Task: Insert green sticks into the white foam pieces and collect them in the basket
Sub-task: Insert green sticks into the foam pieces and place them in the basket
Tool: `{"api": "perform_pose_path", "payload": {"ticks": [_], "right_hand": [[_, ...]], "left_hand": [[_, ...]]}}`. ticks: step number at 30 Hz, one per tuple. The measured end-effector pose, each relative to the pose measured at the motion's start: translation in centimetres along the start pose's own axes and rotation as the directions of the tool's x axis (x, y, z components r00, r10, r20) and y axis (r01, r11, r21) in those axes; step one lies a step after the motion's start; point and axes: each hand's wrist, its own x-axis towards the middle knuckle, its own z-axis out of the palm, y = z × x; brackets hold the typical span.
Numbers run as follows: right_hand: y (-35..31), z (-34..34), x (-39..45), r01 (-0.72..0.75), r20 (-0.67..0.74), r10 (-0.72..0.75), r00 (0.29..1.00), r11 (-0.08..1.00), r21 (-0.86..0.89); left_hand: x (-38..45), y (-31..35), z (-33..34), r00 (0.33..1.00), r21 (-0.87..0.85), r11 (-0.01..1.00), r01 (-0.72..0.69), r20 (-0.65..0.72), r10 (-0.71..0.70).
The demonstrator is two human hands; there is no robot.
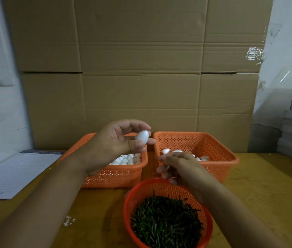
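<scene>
Yellowish wooden table point(259, 178) before our cardboard wall point(141, 68), our left hand point(116, 145) pinching a white foam piece point(141, 136) above the left orange basket point(116, 178), right hand point(179, 167) curled, its hold unclear, over the round basket point(129, 203) of green sticks point(166, 222), lined paper point(14, 174) at left

A single head-worn view looks forward and down from close above the near edge of the counter point(267, 185). Both forearms reach in from the bottom corners. The wide lens takes in the baskets near the centre and, beyond them, an upright cardboard wall point(141, 68) filling the far side.
</scene>
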Motion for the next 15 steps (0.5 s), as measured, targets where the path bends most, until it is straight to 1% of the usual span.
{"api": "perform_pose_path", "payload": {"ticks": [3, 12, 15], "right_hand": [[0.0, -0.02, 0.03, -0.003, 0.0, 0.003, 1.0, 1.0, -0.001], [-0.06, 0.04, 0.01, -0.005, -0.003, 0.005, 1.0, 1.0, -0.003], [-0.09, 0.01, -0.12, -0.004, 0.0, 0.004, 1.0, 1.0, 0.0]], "left_hand": [[0.07, 0.11, -0.15, 1.0, -0.042, 0.999, 0.014, -0.013, -0.015], [0.0, 0.52, -0.2, 0.998, 0.003, 1.0, 0.013, -0.059, -0.013], [-0.02, 0.41, -0.24, 0.998, -0.026, 1.0, -0.002, -0.057, 0.001]]}}
